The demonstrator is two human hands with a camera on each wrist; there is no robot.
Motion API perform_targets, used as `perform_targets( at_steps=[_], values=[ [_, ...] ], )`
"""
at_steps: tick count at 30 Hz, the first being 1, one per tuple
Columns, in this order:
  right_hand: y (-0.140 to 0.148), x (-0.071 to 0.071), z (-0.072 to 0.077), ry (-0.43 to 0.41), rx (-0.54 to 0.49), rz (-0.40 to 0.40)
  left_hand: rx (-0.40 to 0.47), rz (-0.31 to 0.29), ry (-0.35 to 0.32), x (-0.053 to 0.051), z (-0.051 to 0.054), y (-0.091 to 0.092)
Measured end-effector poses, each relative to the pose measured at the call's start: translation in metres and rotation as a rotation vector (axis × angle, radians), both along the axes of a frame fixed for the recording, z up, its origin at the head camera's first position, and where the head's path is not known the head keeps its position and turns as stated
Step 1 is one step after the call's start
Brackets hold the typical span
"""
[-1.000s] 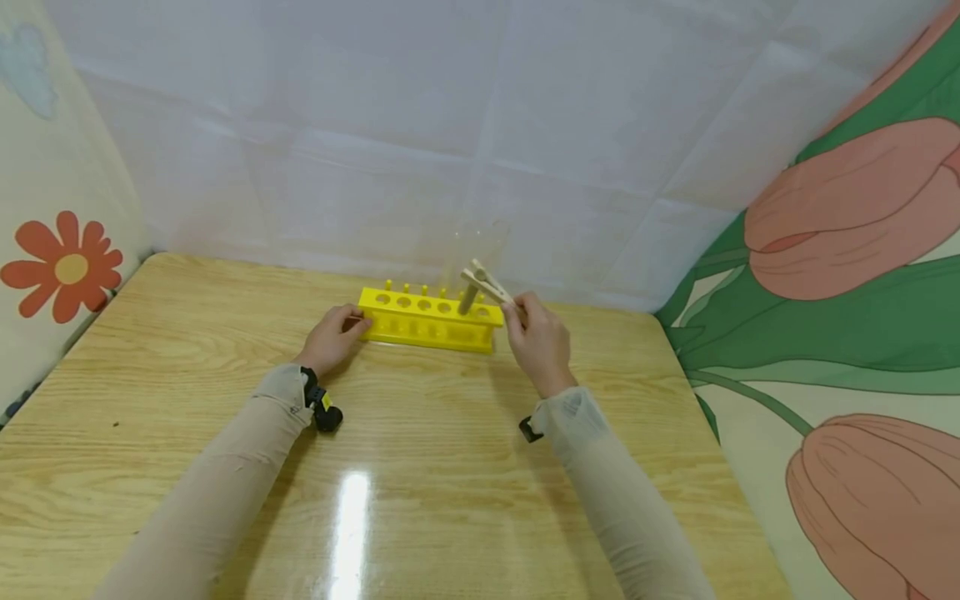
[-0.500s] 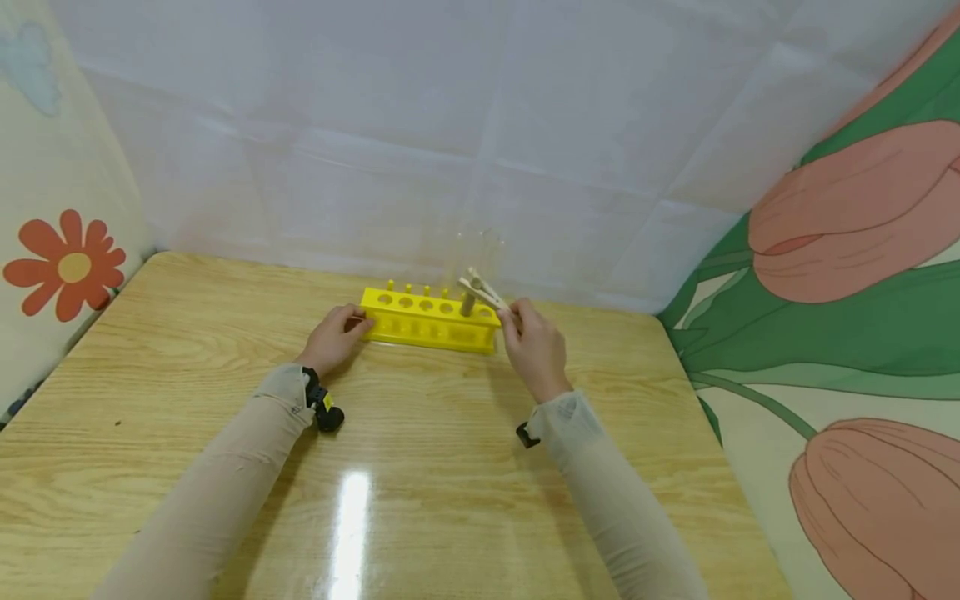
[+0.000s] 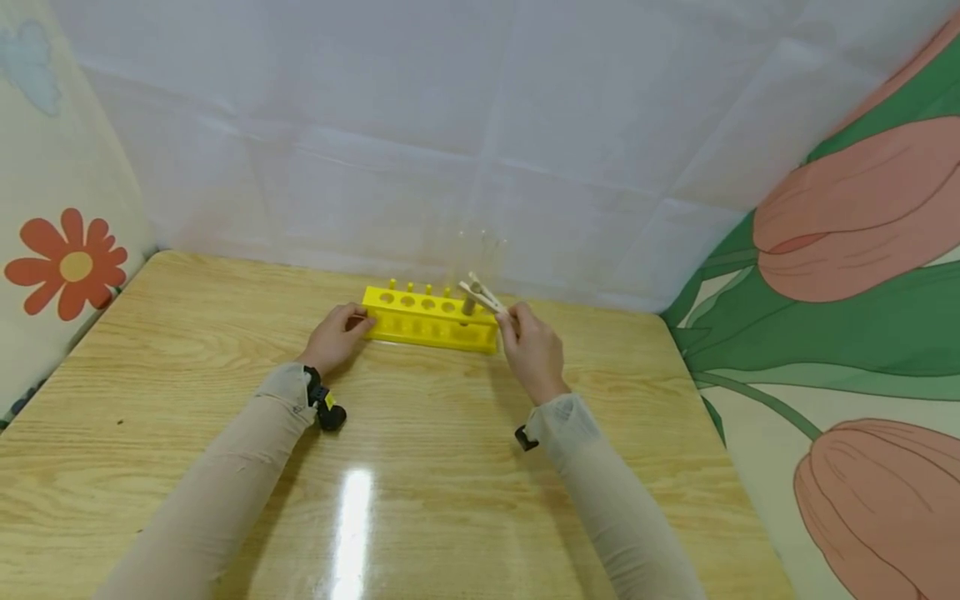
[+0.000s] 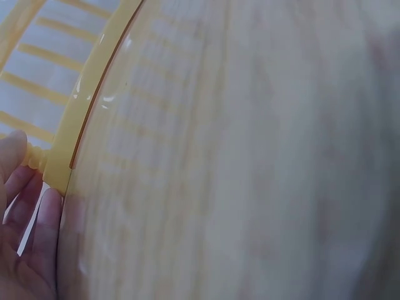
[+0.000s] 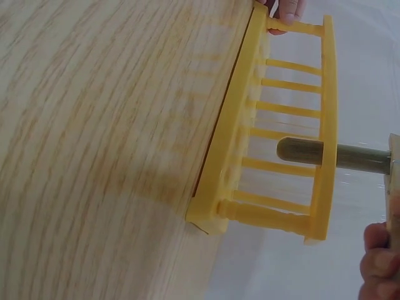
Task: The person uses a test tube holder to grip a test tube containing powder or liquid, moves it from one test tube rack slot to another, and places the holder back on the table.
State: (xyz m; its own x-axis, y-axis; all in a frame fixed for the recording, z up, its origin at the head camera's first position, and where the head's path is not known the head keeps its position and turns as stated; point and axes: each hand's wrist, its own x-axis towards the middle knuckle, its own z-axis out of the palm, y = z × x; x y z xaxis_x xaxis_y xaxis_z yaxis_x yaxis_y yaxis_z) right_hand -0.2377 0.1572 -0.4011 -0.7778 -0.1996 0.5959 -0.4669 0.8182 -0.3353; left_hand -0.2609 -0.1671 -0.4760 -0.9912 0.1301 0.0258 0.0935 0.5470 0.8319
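Observation:
A yellow test tube rack (image 3: 431,337) stands on the wooden table. My left hand (image 3: 330,337) holds its left end, thumb and fingers about the end post, as the left wrist view shows. My right hand (image 3: 536,350) grips a wooden test tube clamp (image 3: 489,300) above the rack's right part. Held in that clamp is a glass test tube (image 5: 365,159) with dark grey-brown contents. In the right wrist view the tube passes through a hole in the rack's upper plate, its rounded bottom hanging above the base. The tube's clear upper part is faint against the white backdrop.
The wooden table (image 3: 420,467) extends in front of the rack and to both sides. A white cloth backdrop (image 3: 360,167) rises close behind it. Patterned panels with a red flower (image 3: 75,267) and pink tulips (image 3: 847,225) border the left and right.
My right hand has lowered slightly with the clamp, and the test tube sits deeper in the rack's hole. My left hand keeps its hold on the rack's end.

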Motion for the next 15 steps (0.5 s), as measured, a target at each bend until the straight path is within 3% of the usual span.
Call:
perform_targets(
  at_steps=[15],
  values=[
    [-0.0015, 0.0006, -0.0098, -0.05, -0.006, 0.002, 0.002, 0.001, -0.003, 0.0019, 0.0031, 0.0004]
  ],
)
